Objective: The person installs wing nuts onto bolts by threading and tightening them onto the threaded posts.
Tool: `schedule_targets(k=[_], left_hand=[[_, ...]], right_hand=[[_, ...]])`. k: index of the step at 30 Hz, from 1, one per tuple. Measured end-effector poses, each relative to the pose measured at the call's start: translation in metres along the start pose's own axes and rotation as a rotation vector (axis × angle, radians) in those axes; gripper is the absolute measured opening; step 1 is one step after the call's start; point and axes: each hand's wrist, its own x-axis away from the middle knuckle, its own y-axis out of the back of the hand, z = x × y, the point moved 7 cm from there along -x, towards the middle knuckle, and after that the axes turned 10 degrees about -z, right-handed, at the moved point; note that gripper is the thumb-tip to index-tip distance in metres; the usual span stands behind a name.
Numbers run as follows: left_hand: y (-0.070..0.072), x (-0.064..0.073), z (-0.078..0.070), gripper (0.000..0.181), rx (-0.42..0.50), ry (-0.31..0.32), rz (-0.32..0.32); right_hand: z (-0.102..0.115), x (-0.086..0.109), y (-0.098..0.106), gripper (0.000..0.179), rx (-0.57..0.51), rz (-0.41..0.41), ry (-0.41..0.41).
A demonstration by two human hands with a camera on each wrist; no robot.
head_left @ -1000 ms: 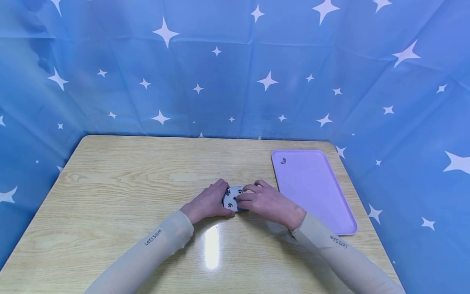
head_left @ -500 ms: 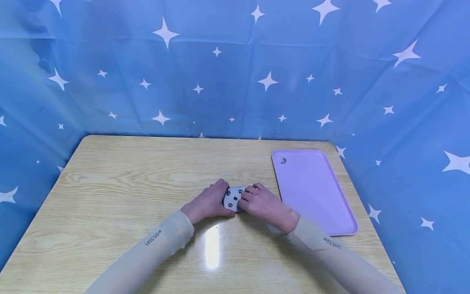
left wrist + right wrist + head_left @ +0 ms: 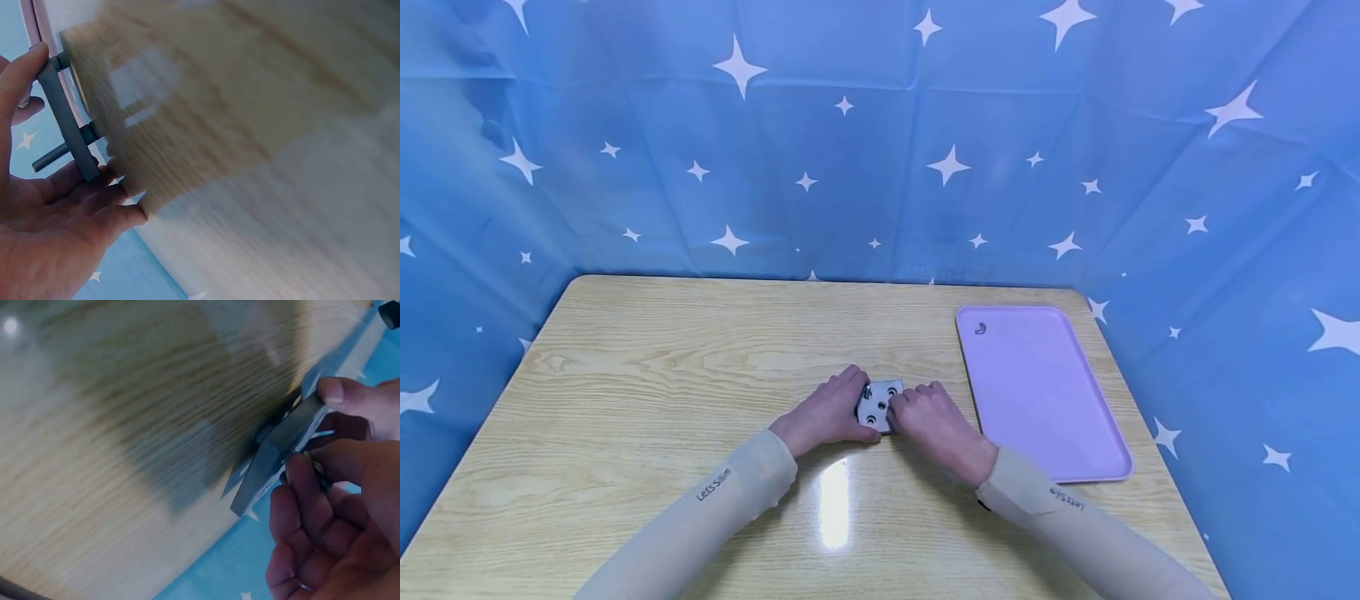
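A grey metal plate point(image 3: 876, 399) with several round holes lies flat over the middle of the table. My left hand point(image 3: 831, 408) grips its left side, thumb at the near edge and fingers at the far one. Edge-on in the left wrist view, the plate stands off the table on short dark feet, and a threaded bolt point(image 3: 50, 157) juts out beside it. My right hand point(image 3: 934, 427) is at the plate's right side. In the right wrist view its thumb and finger pinch a small metal screw point(image 3: 323, 478) against the plate's face; fingers mostly hide it.
A shallow purple tray point(image 3: 1037, 392) with a small dark mark in its far left corner lies to the right. The wooden table point(image 3: 662, 375) ends at a blue star-patterned curtain point(image 3: 880, 150) behind it and at the sides.
My right hand has drawn its fingers in from over the plate's middle to its right side, and the wrist has turned. The left hand and the plate stay in place.
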Motion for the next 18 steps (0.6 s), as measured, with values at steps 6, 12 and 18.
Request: schedule_targets(k=[6, 12, 18], left_hand=[[0.000, 0.000, 0.000, 0.065, 0.003, 0.000, 0.006], [0.001, 0.001, 0.000, 0.062, 0.020, -0.003, 0.012], [-0.001, 0.000, 0.001, 0.064, 0.007, 0.009, 0.021]], right_hand=[[-0.010, -0.001, 0.007, 0.027, -0.105, 0.030, -0.074], [-0.019, -0.002, 0.022, 0.057, -0.172, 0.136, 0.099], [-0.018, 0.005, 0.019, 0.039, -0.199, 0.159, 0.255]])
